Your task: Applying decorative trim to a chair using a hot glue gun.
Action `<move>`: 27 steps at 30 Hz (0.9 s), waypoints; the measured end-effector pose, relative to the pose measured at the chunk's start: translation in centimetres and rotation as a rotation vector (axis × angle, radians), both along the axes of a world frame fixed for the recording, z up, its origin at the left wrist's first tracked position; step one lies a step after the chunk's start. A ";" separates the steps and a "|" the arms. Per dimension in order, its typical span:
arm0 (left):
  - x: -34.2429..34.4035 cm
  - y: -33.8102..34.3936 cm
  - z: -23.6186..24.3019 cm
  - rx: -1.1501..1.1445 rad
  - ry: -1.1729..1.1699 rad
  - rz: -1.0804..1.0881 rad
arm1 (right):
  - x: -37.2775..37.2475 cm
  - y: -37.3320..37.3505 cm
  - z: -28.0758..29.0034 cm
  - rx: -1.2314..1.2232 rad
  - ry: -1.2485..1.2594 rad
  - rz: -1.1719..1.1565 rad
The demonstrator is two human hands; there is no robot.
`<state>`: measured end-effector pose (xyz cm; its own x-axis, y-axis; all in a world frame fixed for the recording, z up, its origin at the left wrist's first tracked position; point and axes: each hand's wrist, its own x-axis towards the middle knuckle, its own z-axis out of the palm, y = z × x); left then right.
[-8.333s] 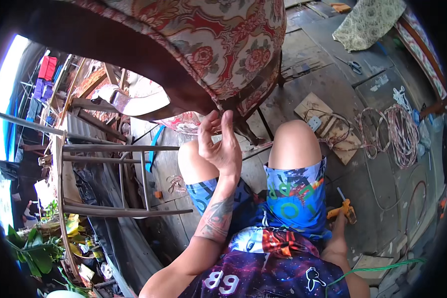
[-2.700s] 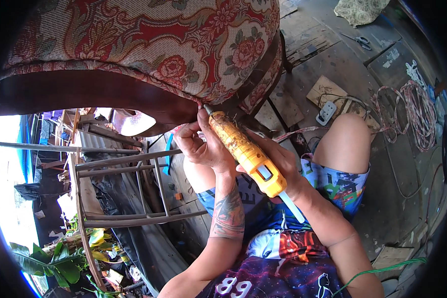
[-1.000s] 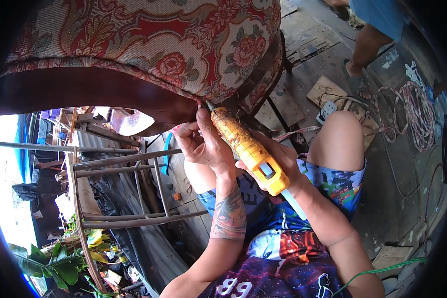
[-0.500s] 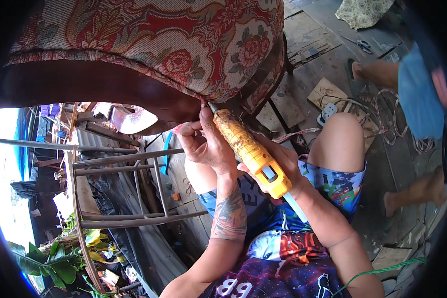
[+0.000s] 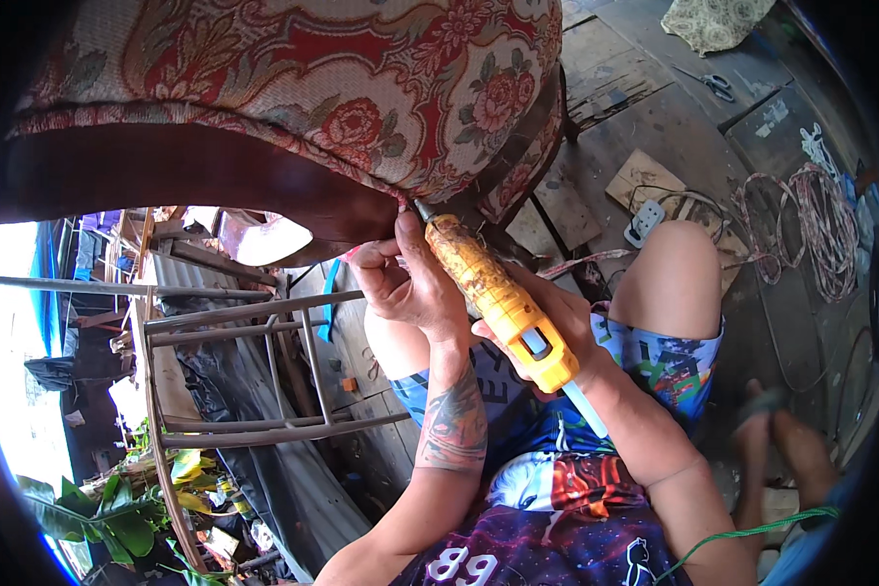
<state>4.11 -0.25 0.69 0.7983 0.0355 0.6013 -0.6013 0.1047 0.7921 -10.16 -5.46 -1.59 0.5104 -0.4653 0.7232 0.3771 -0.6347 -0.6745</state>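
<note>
My right hand [image 5: 566, 317] is wrapped round a yellow glue gun [image 5: 483, 288], grimy toward its front, with a pale glue stick [image 5: 586, 410] poking out of the back. Its metal nozzle meets the lower edge of a chair [image 5: 361, 73] covered in red and cream floral fabric. Beside the nozzle, my left hand [image 5: 415, 283] has its thumb pressed up against a red patterned trim [image 5: 264, 132] that runs along the dark wood. The other left fingers are curled, and a bit of the trim shows by them.
At left stands a bare metal frame [image 5: 234, 317], with plants below it. On the plank floor at right lie a white power strip [image 5: 645, 223], coiled cord [image 5: 825, 234] and scissors [image 5: 708, 85]. A green cord [image 5: 752, 532] crosses near my right arm. Another person's feet [image 5: 767, 420] are at right.
The other person has moved from the upper right toward the lower right, uncovering the coiled cord. My hands and the glue gun stay almost where they were.
</note>
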 end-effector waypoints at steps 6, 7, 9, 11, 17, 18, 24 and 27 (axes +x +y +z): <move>-0.2 -0.1 0.0 -0.006 0.006 0.007 | 0.3 0.0 -0.3 0.056 -0.026 0.014; -0.2 -0.1 0.0 -0.006 0.006 0.007 | 0.3 0.0 -0.3 0.077 -0.023 0.022; -0.2 -0.1 0.0 -0.001 0.019 0.007 | 0.2 0.0 -0.3 0.097 -0.020 0.028; -0.3 -0.2 0.1 -0.019 0.029 0.000 | 0.2 0.0 -0.3 0.106 -0.006 0.043; -0.3 0.1 0.2 0.004 0.038 -0.009 | 0.7 -0.2 -0.4 0.049 -0.006 0.020; -0.2 0.1 0.2 0.030 0.009 0.004 | 0.7 -0.2 -0.4 0.048 -0.006 0.019; -0.2 0.0 0.2 0.006 0.000 -0.005 | 0.8 -0.1 -0.4 -0.052 0.011 -0.046; -0.6 -0.2 0.4 -0.020 0.047 -0.015 | 0.8 -0.2 -0.4 -0.059 0.013 -0.054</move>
